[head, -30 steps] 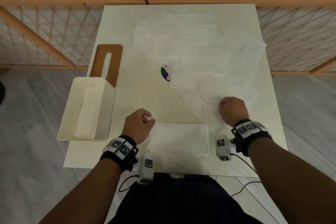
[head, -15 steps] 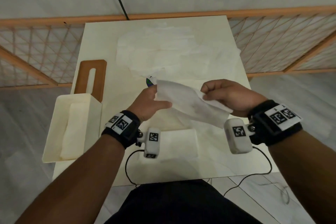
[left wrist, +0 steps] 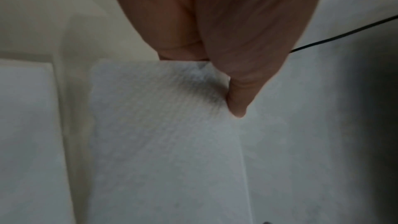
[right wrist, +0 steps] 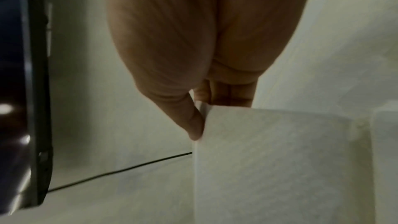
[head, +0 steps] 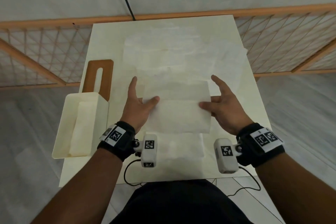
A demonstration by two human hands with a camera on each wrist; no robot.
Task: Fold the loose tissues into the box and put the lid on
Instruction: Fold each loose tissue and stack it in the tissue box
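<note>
Cream table (head: 227, 160) carries loose tissues (head: 172, 51) unfolded at its far end, box (head: 61, 132) apparently part-filled, lid (head: 91, 71) off; left hand (head: 135, 107) and right hand (head: 224, 109) pinch one tissue (head: 178, 112) by thumbs, other fingers spread.

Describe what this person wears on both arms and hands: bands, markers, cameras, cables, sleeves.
Both forearms are bare, without sleeves or gloves. The left hand and right hand each have a black wristband carrying a white plate with black square fiducial markers. A white, rounded camera module, also marked, sits on the inner side of each wrist. A thin black cable trails from each module.
</note>
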